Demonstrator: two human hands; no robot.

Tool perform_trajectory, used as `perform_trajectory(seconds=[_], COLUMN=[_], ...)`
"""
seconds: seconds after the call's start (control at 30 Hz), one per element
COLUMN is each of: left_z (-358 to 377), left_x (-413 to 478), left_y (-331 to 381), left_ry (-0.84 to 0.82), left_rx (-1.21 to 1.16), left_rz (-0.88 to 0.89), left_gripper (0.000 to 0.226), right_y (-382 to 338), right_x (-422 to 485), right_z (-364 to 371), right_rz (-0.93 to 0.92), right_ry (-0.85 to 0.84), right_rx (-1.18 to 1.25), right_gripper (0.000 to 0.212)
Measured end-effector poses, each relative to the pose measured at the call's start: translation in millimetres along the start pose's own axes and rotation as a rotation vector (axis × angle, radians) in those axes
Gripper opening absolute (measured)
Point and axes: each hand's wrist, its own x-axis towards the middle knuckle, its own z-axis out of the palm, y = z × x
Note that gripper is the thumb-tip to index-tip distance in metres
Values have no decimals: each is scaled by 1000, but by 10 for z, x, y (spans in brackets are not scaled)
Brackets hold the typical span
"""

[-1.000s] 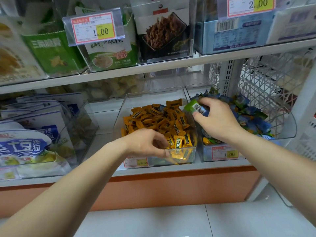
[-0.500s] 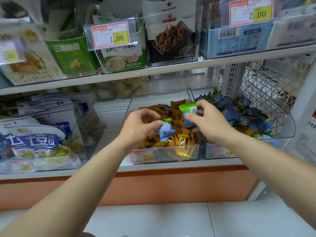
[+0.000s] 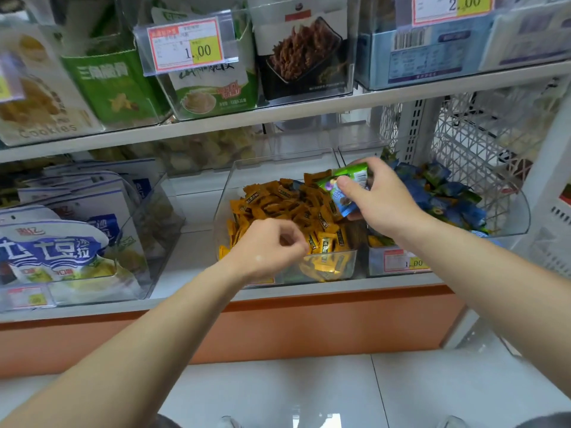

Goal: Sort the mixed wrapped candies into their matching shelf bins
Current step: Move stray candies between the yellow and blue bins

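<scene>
While the sorting is under way, the scene breaks down like this, from the biggest thing to the smallest.

Shelf (image 3: 309,291): a white shelf with an orange skirt carries two clear bins side by side at the centre and right; snack packs fill the bin at the left.
Orange-candy bin (image 3: 272,168): the centre bin, heaped with orange wrapped candies (image 3: 278,202); at least one blue wrapper seems to lie at the far side of the heap.
Blue-candy bin (image 3: 522,211): just to the right, touching or nearly so, holding blue and green wrapped candies (image 3: 445,193).
Right hand (image 3: 383,202): raised over the divide between the two bins, thumb and fingers closed on a small bunch of green and blue candies (image 3: 346,188).
Left hand (image 3: 268,245): low at the near edge of the orange heap, fingers curled inward; I cannot tell whether it pinches anything.
Handling, as I judge it: each piece looks very light, with a small firm core inside slick, crinkly film. The wrappers slide over one another, so a loose bunch may shed a piece.
Where to hold: pinch the body of a single candy between thumb and forefinger, or its crimped wrapper end; little force is needed.
</scene>
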Motion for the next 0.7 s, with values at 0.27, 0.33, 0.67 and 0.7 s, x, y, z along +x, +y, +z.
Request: perform_trajectory(seconds=[0.27, 0.33, 0.67, 0.7], left_z=[-32, -7, 10, 3], left_x=[-34, -17, 152, 169], left_y=[-258, -267, -329, -338], left_ry=[-281, -279, -483, -513], left_rx=[547, 547, 542, 522], left_rz=[27, 47, -73, -100], left_gripper=[59, 61, 65, 71], right_y=[141, 132, 160, 163], right_x=[-35, -52, -60, -61], right_z=[14, 30, -61, -65], right_rz=[-228, -267, -251, -250], right_ry=[-81, -114, -141, -144], right_rx=[-312, -376, -287, -280], right_gripper=[27, 30, 26, 26])
